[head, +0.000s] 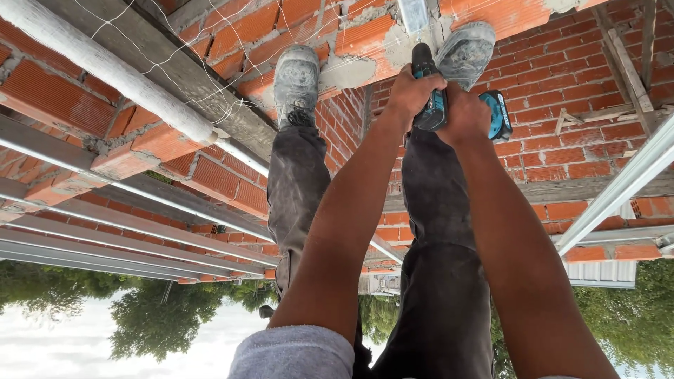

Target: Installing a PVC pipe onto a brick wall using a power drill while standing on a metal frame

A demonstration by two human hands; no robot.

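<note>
1. Left hand: fingers wrapped tight round the upper body of a teal-and-black cordless drill, knuckles toward the camera.
2. Right hand: clamped on the same drill from the other side, covering the grip; the two hands are together, touching across the tool. The teal battery block projects just beyond the right hand.
3. Drill position: its black nose points at a grey galvanised metal channel that lies on the mortar-smeared red brick wall top, between the two boots.
4. Whether the bit is touching the channel cannot be told; the tip is hidden by the tool body.
5. Progress, as a judgement: the drill is lined up and gripped; no seated screw is visible at this spot, so the fixing here appears not yet done.
6. Footing: dusty grey work boots stand on the brick.
7. Beyond: further silver metal rails, a pale round pole, trees.
</note>
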